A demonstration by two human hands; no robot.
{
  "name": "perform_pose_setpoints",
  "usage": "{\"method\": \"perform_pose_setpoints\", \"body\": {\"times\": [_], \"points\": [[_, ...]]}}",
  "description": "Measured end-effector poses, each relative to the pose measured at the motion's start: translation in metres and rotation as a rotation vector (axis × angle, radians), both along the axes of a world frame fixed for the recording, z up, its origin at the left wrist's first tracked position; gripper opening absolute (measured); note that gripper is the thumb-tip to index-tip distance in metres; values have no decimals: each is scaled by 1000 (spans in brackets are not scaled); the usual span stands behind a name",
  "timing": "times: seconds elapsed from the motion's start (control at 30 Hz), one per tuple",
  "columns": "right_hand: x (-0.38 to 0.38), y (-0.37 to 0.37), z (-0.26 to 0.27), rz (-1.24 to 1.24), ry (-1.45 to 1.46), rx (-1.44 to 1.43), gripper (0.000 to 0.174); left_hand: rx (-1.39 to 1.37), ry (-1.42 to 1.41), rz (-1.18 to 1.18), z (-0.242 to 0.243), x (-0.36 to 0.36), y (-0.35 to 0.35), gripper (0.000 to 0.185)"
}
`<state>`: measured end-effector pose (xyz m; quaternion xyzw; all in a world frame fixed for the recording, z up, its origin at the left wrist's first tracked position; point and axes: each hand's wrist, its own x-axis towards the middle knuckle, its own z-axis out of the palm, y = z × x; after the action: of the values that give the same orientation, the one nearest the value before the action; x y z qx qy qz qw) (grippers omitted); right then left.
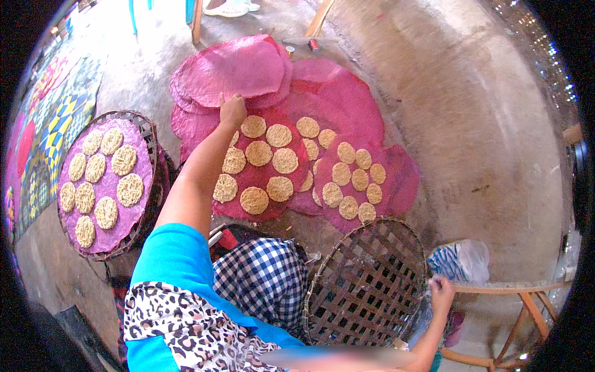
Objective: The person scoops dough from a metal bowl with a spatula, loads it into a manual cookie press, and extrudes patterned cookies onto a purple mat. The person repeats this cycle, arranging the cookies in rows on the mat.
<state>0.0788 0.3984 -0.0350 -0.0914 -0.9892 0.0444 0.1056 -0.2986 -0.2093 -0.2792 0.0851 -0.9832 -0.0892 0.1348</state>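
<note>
My left hand (233, 110) reaches forward and pinches the near edge of a glossy pink plastic sheet (237, 72), top of a small stack on the floor. Just below that hand, round tan noodle cakes (258, 153) lie apart on a red-pink sheet (297, 204). More cakes (360, 179) rest on another pink sheet (334, 218) to the right. My right hand (441, 290), fingers curled, is beside the right rim of a round woven bamboo tray (367, 283). The tray is tilted, with no cakes on it. Whether the right hand holds anything is unclear.
At left, a second woven tray (151, 135) carries a purple sheet (109, 160) of noodle cakes. A plastic bag (465, 260) lies by a wooden stand (506, 289) at right. A person's white shoe (228, 8) shows at the top, near a wooden leg (197, 23).
</note>
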Motion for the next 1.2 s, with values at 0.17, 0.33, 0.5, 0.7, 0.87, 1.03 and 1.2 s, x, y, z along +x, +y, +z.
{"method": "perform_pose_setpoints", "body": {"times": [0.17, 0.33, 0.5, 0.7, 0.87, 1.03, 1.2], "points": [[98, -4, 3, -176, 30, -127, 19, 157, 170, 24, 0, -18, -25, 26], [170, 0, -3, -406, 45, -181, 20, 517, 132, 105, 12, -35, -41, 25], [211, 4, -11, -486, 69, -297, 20, 695, 162, 126, 50, -43, -65, 26], [261, -15, -16, -407, 74, -213, 24, 687, 225, 250, 124, -54, -66, 33], [301, -50, -16, -504, 14, -371, 26, 617, 352, 387, 179, -33, -47, 37], [344, -90, -16, -662, -155, -449, 23, 362, 479, -210, 212, 37, 63, 17], [367, -118, -39, -557, -239, -591, 30, 414, 142, -798, 215, 182, 215, 28]]}}
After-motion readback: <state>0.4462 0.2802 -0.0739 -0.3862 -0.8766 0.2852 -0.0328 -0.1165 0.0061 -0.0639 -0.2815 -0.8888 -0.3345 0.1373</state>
